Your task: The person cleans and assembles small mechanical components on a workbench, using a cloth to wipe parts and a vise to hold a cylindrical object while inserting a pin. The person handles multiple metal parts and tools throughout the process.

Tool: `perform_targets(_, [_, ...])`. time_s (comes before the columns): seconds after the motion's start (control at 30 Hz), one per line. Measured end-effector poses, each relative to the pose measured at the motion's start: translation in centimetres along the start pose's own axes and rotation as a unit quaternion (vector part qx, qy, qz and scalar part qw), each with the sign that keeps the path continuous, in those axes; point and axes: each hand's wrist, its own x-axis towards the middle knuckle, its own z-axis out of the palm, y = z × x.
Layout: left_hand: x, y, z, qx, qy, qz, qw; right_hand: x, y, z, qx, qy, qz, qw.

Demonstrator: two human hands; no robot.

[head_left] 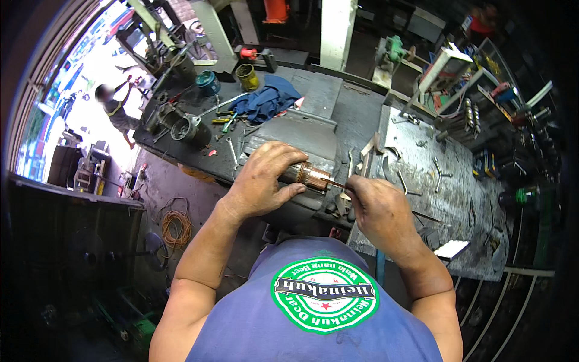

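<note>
My left hand (263,179) is wrapped round a motor armature (313,177), which lies sideways with its copper commutator end toward the right. My right hand (381,208) is closed at that end, its thumb and fingertips pinching a thin, narrow strip or rod (338,183) that meets the commutator. Whether this is a separate tool or the armature's shaft I cannot tell. Both hands are above the near edge of the workbench. Beneath the armature is a dark metal block (295,140). A combination wrench (232,154) lies left of my left hand.
Blue cloth (268,99), a yellow can (246,77) and a dark pot (190,131) stand toward the back left. A scuffed metal bench top (416,145) at right holds a three-armed wrench (440,174) and loose tools. Another person (117,111) is outside at left. Coiled orange cord (177,229) lies on the floor.
</note>
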Motion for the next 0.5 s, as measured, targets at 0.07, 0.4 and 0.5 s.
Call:
perform_targets(0.07, [0.2, 0.2, -0.1, -0.009, -0.004, 0.001, 1.000, 0.0, -0.4, 0.2, -0.031, -0.001, 0.000, 1.000])
perform_targets(0.4, [0.4, 0.2, -0.4, -0.017, -0.003, 0.003, 1.000, 0.6, -1.3, 0.3, -0.109, -0.017, -0.031, 0.993])
perform_targets(0.5, [0.4, 0.2, -0.3, -0.009, -0.006, 0.005, 1.000, 0.7, -1.4, 0.4, -0.123, -0.017, -0.035, 0.992])
